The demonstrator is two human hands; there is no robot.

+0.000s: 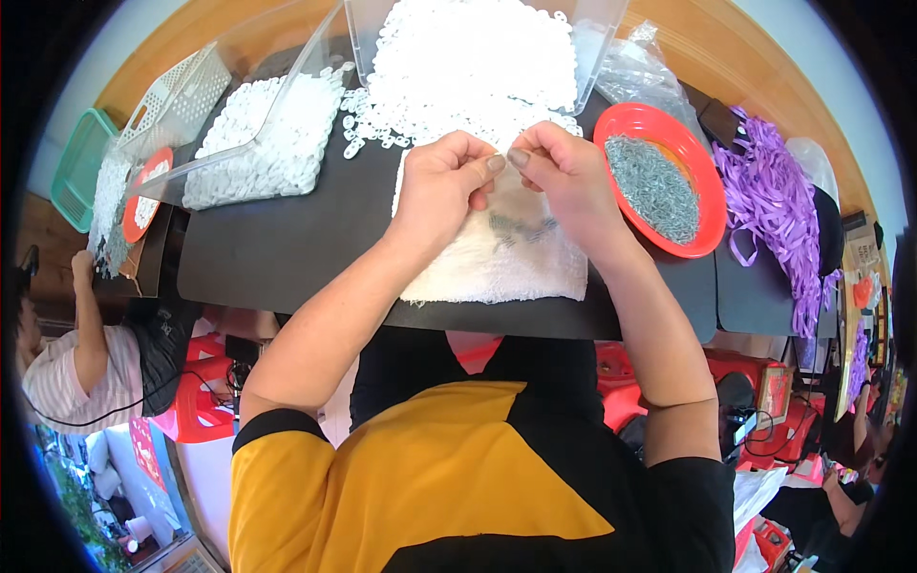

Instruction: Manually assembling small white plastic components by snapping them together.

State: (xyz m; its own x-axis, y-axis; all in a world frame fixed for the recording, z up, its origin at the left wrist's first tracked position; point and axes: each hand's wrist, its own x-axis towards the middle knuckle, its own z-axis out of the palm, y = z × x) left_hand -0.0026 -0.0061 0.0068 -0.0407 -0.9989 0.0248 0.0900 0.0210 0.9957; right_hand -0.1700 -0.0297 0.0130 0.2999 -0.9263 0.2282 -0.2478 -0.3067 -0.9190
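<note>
At far left, a red sheet (143, 449) is showing pale marks too small to read; no other label is coming through legibly. Loose white pieces (258, 153) are filling a clear bin (298, 81), while others are crowding a clear tub (594, 67) and spilling onto the dark table (287, 258). Over a pale cloth (487, 272), a worker's left hand (444, 181) is pinching narrowly, nearly meeting the likewise pinching right hand (568, 177); what either is holding cannot be told. Small grey pins (521, 229) are lying on the cloth, more filling a red bowl (707, 234) near purple ribbons (776, 210). Judging by the full containers, much appears to be remaining; whether any pieces are finished is not showing.
</note>
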